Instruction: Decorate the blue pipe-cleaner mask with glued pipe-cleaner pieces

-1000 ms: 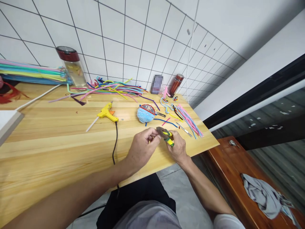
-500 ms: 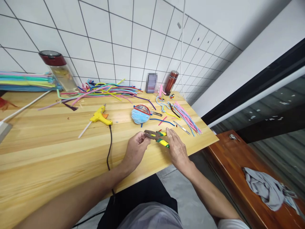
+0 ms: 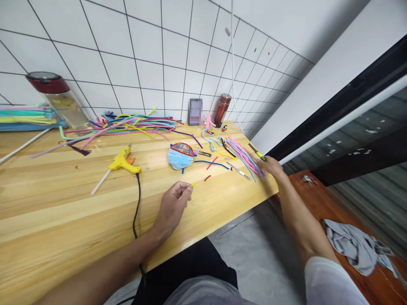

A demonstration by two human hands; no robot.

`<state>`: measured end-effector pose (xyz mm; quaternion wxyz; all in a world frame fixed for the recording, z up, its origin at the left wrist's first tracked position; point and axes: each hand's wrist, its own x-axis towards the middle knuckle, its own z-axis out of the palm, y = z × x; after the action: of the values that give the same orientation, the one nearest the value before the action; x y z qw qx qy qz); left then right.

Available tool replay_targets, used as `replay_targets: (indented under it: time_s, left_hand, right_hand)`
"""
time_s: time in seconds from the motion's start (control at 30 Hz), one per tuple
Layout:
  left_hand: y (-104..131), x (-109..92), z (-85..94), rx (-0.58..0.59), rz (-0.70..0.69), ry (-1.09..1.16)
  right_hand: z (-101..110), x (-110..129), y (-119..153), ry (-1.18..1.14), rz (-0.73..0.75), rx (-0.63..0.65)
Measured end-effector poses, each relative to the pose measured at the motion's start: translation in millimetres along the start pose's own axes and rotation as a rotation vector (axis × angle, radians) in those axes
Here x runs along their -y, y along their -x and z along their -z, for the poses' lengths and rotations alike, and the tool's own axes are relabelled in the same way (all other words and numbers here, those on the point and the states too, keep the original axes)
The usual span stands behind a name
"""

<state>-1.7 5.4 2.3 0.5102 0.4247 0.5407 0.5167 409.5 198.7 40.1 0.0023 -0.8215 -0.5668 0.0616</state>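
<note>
Presently the left hand (image 3: 173, 203) hovers just above the pale wooden tabletop (image 3: 63, 199), thumb and forefinger pressed together on a short yellow snippet of pipe cleaner (image 3: 193, 185), the other fingers curled under. The right hand (image 3: 272, 166) is stretched to the table's far right edge, closed around the green-and-yellow handles of a pair of pliers (image 3: 258, 153); the tool's tip points up and away, and its head is too small and blurred to judge whether the jaws stand apart.

Judgement on the step: the pliers appear to be going down beside the loose bundle of pink and blue pipe cleaners (image 3: 244, 156). They are best laid flat and well inboard of the edge, clear of the bundle so no strands snag. The snippet is tiny; the pinch should hold firm and stay low over the wood so it is not lost among the scraps near the blue yarn-wrapped ball with a red band (image 3: 179, 155).

Nearby, untouched: the yellow hot-glue gun (image 3: 122, 161) with its black cord, well left of the hands.

Against half a second ago: both hands then met over the pliers in front of the body. The right has since carried the tool out to the edge, the left has kept the cut piece, and the view has swung slightly.
</note>
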Motion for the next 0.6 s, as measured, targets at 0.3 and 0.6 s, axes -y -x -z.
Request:
replay_targets:
  time_s: [0.3, 0.6]
  left_hand:
    - [-3, -7, 2.1, -0.071, -0.165, -0.181]
    - [4, -13, 2.1, -0.01, -0.235, -0.199]
  right_hand:
    - [-1, 27, -28, 0.034, -0.011, -0.044]
    - [-47, 120, 199, -0.593, 1.134, -0.376]
